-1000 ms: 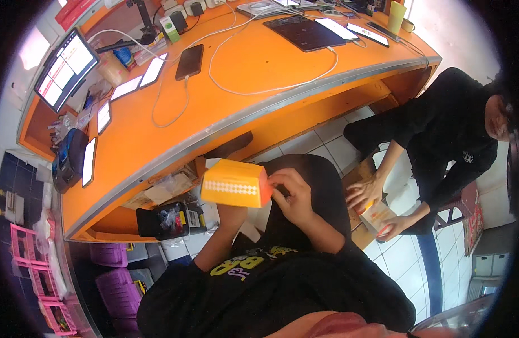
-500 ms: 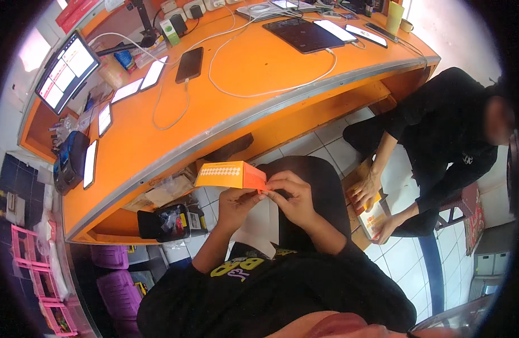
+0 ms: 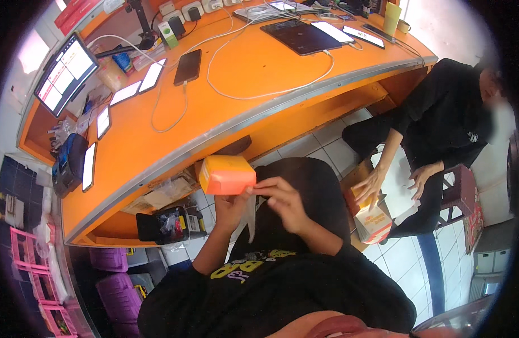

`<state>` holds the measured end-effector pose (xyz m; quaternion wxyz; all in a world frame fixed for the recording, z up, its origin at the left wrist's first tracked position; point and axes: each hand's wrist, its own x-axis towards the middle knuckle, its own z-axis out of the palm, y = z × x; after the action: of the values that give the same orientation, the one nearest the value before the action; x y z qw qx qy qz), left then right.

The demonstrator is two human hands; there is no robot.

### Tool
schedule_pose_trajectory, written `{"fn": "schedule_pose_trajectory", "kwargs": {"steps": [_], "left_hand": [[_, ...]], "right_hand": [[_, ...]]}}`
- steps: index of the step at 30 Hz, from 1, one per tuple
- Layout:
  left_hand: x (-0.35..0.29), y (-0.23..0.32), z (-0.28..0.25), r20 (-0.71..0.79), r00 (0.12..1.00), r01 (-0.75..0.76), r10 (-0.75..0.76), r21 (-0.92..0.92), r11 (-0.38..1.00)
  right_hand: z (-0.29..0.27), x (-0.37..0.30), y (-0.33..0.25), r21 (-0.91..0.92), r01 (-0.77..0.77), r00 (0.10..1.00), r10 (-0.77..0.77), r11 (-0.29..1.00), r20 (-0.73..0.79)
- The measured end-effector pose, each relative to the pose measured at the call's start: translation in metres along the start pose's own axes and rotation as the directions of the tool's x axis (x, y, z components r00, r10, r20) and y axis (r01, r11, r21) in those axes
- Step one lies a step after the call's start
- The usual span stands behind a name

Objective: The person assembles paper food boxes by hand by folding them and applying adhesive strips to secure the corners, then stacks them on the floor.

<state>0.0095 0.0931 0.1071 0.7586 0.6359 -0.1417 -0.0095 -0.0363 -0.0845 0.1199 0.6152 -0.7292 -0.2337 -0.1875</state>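
Note:
A small carton box [image 3: 230,179], yellow on top with an orange-red end, is held up above my lap. My left hand [image 3: 230,213] grips it from below, its fingers partly hidden by the box. My right hand [image 3: 287,207] has its fingers stretched out, with the fingertips touching the box's lower right corner. Beneath the box hangs a pale sheet or flap [image 3: 249,221], too unclear to tell whether it belongs to it.
An orange counter [image 3: 231,67] curves ahead, bearing phones [image 3: 188,67], a dark tablet [image 3: 300,37] and white cables. At right a co-worker [image 3: 440,107] sits with a white-and-orange carton [image 3: 373,223] and a white sheet [image 3: 399,180]. Purple crates [image 3: 118,293] stand at lower left.
The box has turned so its orange-red end faces me. My right fingers have loosened from a pinch and straightened. The co-worker's hands have moved apart, one off the carton.

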Motion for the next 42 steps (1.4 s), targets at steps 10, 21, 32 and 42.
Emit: {"fn": "schedule_pose_trajectory", "kwargs": {"steps": [10, 21, 32, 42], "left_hand": [[-0.004, 0.008, 0.015, 0.699, 0.716, -0.6, -0.005, 0.619, 0.507], [-0.001, -0.012, -0.008, 0.463, 0.873, -0.099, -0.156, 0.481, 0.871], [0.0, -0.007, 0.01, -0.084, 0.87, 0.439, -0.485, -0.31, 0.843], [0.011, -0.005, -0.018, -0.071, 0.891, 0.44, -0.449, -0.118, 0.89]], "right_hand": [[-0.029, 0.002, 0.03, 0.437, -0.571, 0.815, 0.541, 0.695, 0.206], [0.007, -0.003, 0.028, -0.087, -0.428, 0.891, 0.436, 0.9, 0.13], [0.032, -0.002, 0.0, -0.434, -0.163, 0.986, 0.165, 0.886, -0.033], [0.018, 0.004, 0.009, -0.094, -0.392, 0.896, 0.357, 0.915, -0.264]]}}
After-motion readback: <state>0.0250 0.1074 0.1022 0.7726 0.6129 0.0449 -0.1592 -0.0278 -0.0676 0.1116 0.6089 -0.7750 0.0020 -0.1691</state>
